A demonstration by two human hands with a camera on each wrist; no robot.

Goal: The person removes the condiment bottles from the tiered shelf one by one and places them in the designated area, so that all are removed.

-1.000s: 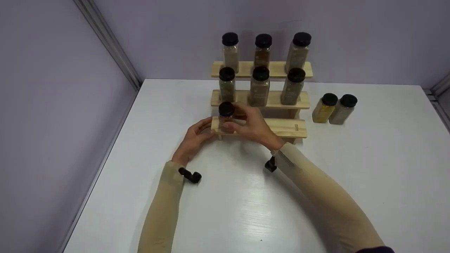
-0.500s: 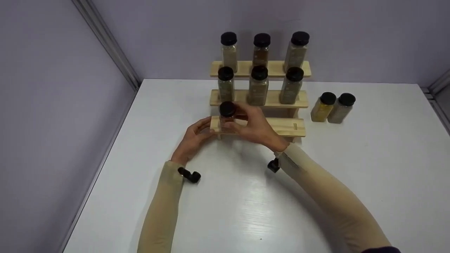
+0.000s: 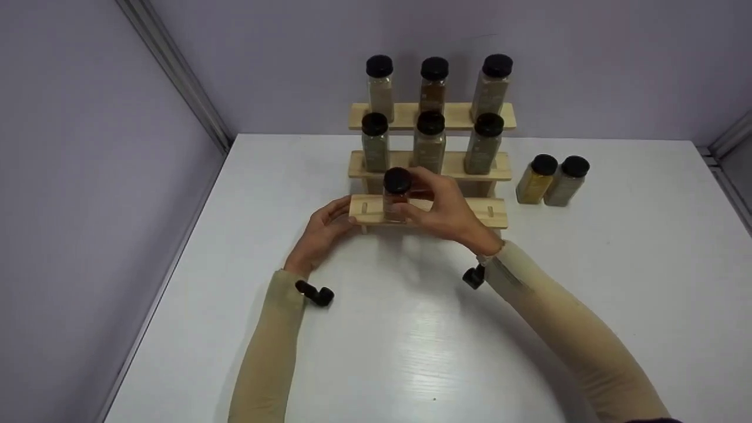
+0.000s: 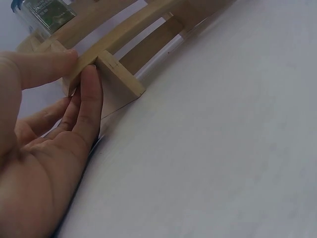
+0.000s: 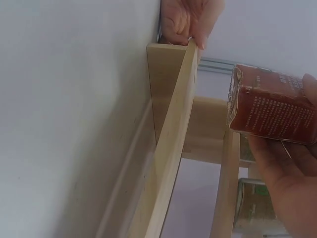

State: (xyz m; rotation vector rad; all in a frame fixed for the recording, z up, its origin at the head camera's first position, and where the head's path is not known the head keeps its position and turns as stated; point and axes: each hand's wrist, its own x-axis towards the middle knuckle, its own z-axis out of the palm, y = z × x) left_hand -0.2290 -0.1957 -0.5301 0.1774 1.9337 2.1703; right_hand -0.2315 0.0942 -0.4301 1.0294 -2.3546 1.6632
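The fingers (image 3: 429,177) of the right hand (image 3: 446,208), near the middle of the frame in the head view, are curled round a red-filled jar (image 3: 395,195), parted about as far as the jar is wide, with the thumb (image 3: 408,210) on its near side. The jar is upright under its black cap, over the left half of the lowest shelf (image 3: 476,208) of a wooden rack (image 3: 490,188); in the right wrist view its glass base shows apart from that shelf's board, so it is held in the air. The left hand (image 3: 322,232), left of the rack, pinches the left end of the same shelf: in the left wrist view the thumb lies on the upper side and a fingertip presses from below, against the end support (image 4: 121,77), the gap between them only the board's thickness. Its other fingers reach behind the board, partly hidden. Behind the gripped jar, the middle shelf (image 3: 458,167) carries three black-capped jars (image 3: 429,147), and the top shelf (image 3: 405,114), toward the top of the frame, carries three more jars (image 3: 434,88). To the right of the rack, a yellow-filled jar (image 3: 536,182) and a greyish jar (image 3: 566,185) stand side by side on the white desk (image 3: 364,352). Beige sleeves (image 3: 264,352) run down to the bottom edge, each with a black wrist camera (image 3: 317,293) near the cuff. Pale walls (image 3: 294,64) fill the upper frame.
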